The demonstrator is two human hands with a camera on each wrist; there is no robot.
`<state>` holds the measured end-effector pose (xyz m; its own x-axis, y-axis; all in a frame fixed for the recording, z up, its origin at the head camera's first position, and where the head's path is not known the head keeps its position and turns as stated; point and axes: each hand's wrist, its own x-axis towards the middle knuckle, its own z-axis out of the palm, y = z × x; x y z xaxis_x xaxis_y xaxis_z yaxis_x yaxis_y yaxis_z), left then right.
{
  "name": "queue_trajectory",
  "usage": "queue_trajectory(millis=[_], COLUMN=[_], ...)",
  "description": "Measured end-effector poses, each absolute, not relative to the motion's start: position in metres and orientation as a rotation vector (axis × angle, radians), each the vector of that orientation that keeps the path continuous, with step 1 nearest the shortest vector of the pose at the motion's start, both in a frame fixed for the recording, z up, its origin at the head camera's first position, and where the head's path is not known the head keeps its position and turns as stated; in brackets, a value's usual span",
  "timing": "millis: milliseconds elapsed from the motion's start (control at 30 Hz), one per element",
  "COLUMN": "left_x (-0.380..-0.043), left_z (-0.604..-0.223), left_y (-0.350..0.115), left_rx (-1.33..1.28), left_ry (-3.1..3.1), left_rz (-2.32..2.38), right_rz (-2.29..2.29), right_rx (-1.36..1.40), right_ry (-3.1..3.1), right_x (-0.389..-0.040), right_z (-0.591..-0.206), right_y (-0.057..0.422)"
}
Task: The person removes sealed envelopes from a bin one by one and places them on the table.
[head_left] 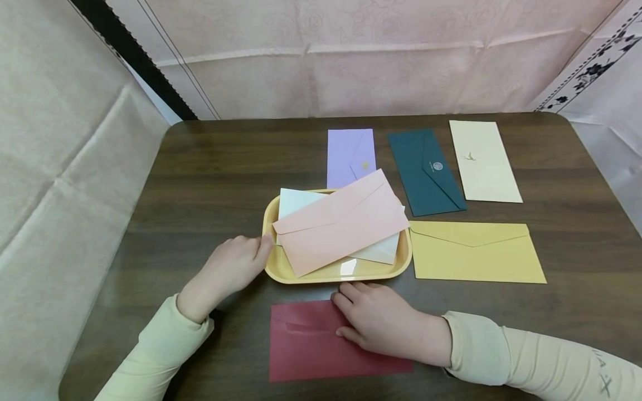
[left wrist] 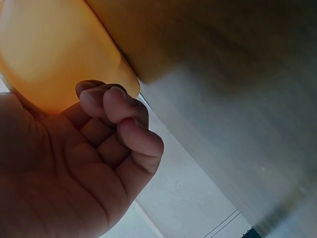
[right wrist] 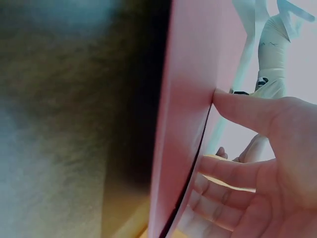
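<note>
Broadly, the frame is filled by a dark brown wood-grained counter [head_left: 220,178] with rounded far corners and a faint sheen. Across the top hangs a creased, pale pink patterned cloth [head_left: 391,83]; a creased beige cloth [head_left: 65,184] fills the left side. A black serrated-edged strip [head_left: 135,50] slants through the upper left, and a white cloth with a black floral border [head_left: 594,67] drops from the upper right.

At the centre sits a glossy yellow rounded-rectangular tray [head_left: 281,270]. Inside it, a pale pink paper envelope [head_left: 341,223] lies slantwise over pale bluish paper [head_left: 296,201], its corners overhanging the rim. The left hand [head_left: 230,264] grips the tray's left end, thumb at the rim and fingers curled.

At lower centre, a dark red rectangular paper envelope [head_left: 306,351] lies in front of the tray. The right hand [head_left: 376,320], partly closed, pinches it near its upper edge, thumb on the face.

4 more envelopes lie on the counter: a lavender one [head_left: 346,150] behind the tray, a dark teal one [head_left: 426,178] and a cream one [head_left: 485,161] at upper right, and a wide yellow one [head_left: 476,253] just right of the tray.
</note>
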<state>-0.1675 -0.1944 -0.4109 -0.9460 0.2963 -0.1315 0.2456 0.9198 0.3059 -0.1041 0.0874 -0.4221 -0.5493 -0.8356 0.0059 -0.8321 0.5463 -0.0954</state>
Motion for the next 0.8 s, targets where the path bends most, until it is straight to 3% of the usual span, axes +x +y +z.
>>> queue_trajectory(millis=[800], left_x=[-0.1674], left_z=[-0.4109], left_y=[-0.1943], left_rx=[0.42], left_ry=[2.912], left_rz=[0.428], right_rz=[-0.133], right_rx=[-1.487], right_ry=[2.721], right_x=[-0.1055], right_z=[-0.4187], right_y=[0.0828])
